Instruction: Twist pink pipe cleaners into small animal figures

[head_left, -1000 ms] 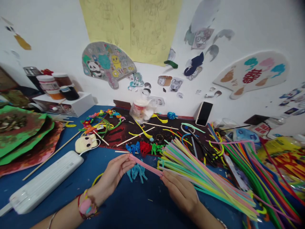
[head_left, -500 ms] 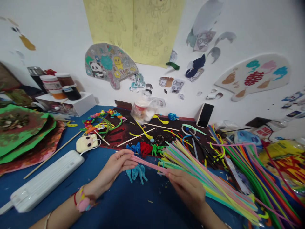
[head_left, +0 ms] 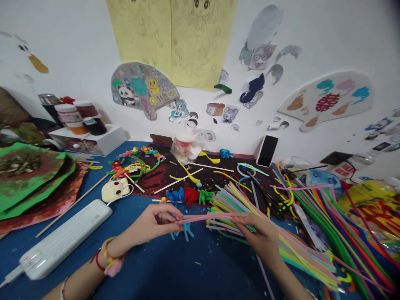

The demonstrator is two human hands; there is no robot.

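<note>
Head view, near field first: our left hand (head_left: 153,223) and right hand (head_left: 262,237) are over the blue table (head_left: 175,271), and each has its thumb and fingers closed in a pinch on the same pink pipe cleaner (head_left: 206,218). The left hand has one end and the right hand grips further along. The stem spans the gap between the hands, nearly level and clear of the table, just above a small blue pipe-cleaner figure (head_left: 186,230). A second ago it sloped down from the left fingertips into the pastel bundle (head_left: 281,239), with the right hand lower and resting at the bundle's near end. Now the right hand has risen and moved rightward over the bundle, and the stem has come up with it. Our reading is that the single pink stem is drawn out of the pile and under two-handed control. Motion blur around the right fingers leaves us unsure whether its far end is fully free of the other stems. The beaded bracelet (head_left: 108,256) on the left wrist and the white power strip (head_left: 65,239) lie to the left. Beyond the hands, the red, green and blue figures (head_left: 190,195) sit at the edge of the dark mat (head_left: 200,175), unchanged. Further back are the plastic cup (head_left: 186,146) and the leaning phone (head_left: 267,151), then the wall (head_left: 78,54) with its yellow paper (head_left: 175,37).
</note>
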